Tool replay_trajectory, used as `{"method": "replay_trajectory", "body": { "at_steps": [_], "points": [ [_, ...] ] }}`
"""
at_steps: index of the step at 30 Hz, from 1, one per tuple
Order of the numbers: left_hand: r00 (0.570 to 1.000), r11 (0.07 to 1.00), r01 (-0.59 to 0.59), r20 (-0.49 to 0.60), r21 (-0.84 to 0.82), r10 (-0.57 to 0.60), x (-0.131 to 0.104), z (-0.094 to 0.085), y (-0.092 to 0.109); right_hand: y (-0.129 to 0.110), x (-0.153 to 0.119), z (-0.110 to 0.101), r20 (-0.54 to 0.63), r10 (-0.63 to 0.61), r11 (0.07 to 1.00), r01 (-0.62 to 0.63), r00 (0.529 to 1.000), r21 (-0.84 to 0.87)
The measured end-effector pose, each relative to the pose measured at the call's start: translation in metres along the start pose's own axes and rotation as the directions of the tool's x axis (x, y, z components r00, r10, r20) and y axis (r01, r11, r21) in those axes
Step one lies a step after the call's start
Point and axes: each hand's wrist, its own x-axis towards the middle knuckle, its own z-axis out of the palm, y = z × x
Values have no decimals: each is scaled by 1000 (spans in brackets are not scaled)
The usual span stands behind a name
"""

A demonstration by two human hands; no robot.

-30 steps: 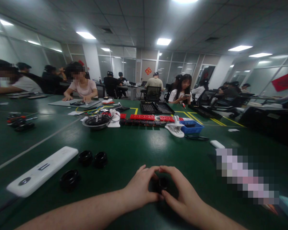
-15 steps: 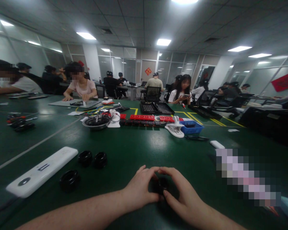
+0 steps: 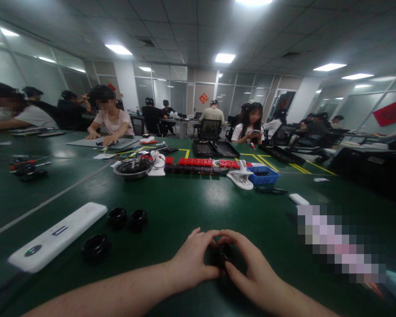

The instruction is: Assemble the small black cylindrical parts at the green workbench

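Both hands meet low in the centre, over the green table point(image 3: 171, 198). My left hand point(image 3: 198, 255) curves round the left side of a small black ring-like part point(image 3: 225, 253), and my right hand point(image 3: 251, 259) curves round its right side. The fingertips of the two hands touch above it, and the thumbs lie close together below. Its lower edge is hard to see in the dark gap. Three black rings point(image 3: 117, 218), point(image 3: 138, 220), point(image 3: 96, 248) lie to the left of my hands.
A white power strip point(image 3: 59, 235) lies at the left. Farther back are a metal bowl point(image 3: 133, 169) of dark parts, red blocks point(image 3: 196, 162), a white clamp point(image 3: 240, 176) and a blue bin point(image 3: 264, 176). A blurred-out object point(image 3: 339, 244) is at the right. Several people sit beyond.
My hands have barely moved; the black part between them has turned slightly, showing more of its round opening. Across the table, a person's hands have shifted over the grey mat.
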Motion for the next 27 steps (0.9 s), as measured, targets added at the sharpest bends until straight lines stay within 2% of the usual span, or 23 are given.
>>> {"method": "replay_trajectory", "body": {
  "at_steps": [3, 9, 12, 20, 22, 27],
  "points": [
    [1000, 1000, -2, 3, -7, 2, 1, 0, -1, 1, -2, 1, -17, -3, 1000, 2, 1000, -25],
    [1000, 1000, 14, 1, -2, -14, 0, 1, -2, 5, 1, 4, -20, 117, 991, -119, 993, -67],
    [1000, 1000, 22, 4, 7, -22, 0, 1, -2, 6, 2, 5, -13, 133, 989, -134, 991, -60],
    [1000, 1000, -1, 5, 18, 1, 1, 2, -2, -1, -1, 0, 36, -66, 998, 66, 997, 2],
    [1000, 1000, 0, 8, 16, 0, 1, 1, -1, 0, -1, 0, 26, -42, 999, 42, 999, -25],
    [1000, 999, 24, 13, 23, -24, 0, 0, 1, 5, 0, 4, -29, 102, 992, -103, 994, -76]
  ]
}}
